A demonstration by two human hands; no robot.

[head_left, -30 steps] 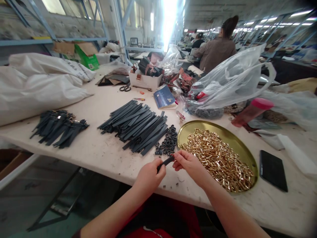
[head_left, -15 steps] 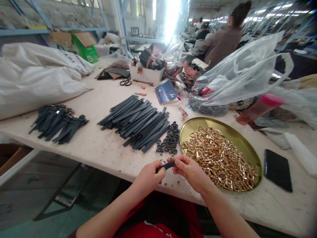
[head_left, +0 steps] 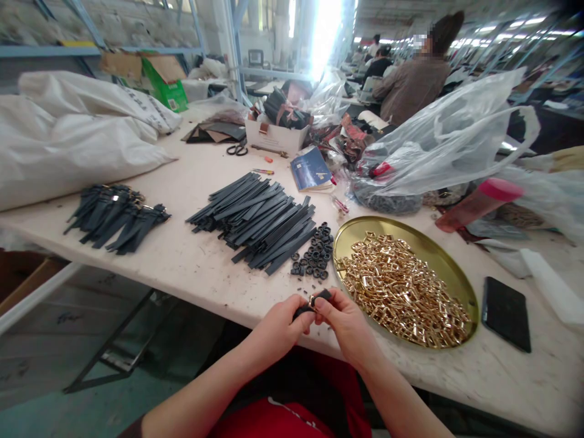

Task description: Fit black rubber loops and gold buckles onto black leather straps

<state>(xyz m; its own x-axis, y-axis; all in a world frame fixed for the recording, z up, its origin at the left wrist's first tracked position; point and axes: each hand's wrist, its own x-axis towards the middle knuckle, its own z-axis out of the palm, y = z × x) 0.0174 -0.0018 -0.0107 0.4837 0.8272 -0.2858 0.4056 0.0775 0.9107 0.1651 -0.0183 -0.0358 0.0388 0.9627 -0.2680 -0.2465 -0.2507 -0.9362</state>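
Note:
Close to the table's front edge, my left hand (head_left: 283, 322) and my right hand (head_left: 343, 317) pinch a dark strap (head_left: 323, 295) between them. A gold buckle (head_left: 311, 301) shows on the strap between my fingertips; how it is threaded is partly hidden. Just beyond my hands lie small dark loops (head_left: 314, 255) in a cluster, with a pile of flat dark strips (head_left: 255, 219) to their left. Right of my right hand, a round gold tray (head_left: 449, 267) holds a heap of gold buckles (head_left: 401, 292). Straps with metal fittings (head_left: 116, 216) are bunched at the left.
A black phone (head_left: 506, 313) lies right of the tray, below a pink-capped bottle (head_left: 479, 204). Farther back are a blue booklet (head_left: 311, 169), scissors (head_left: 237, 149), a white box (head_left: 276, 139) and a clear plastic bag (head_left: 438, 140). A person (head_left: 415, 82) sits beyond the table.
The gold buckle now shows on the strap between my fingers. Both hands have turned, and the strap now bends upward at my right fingertips. The view has shifted slightly.

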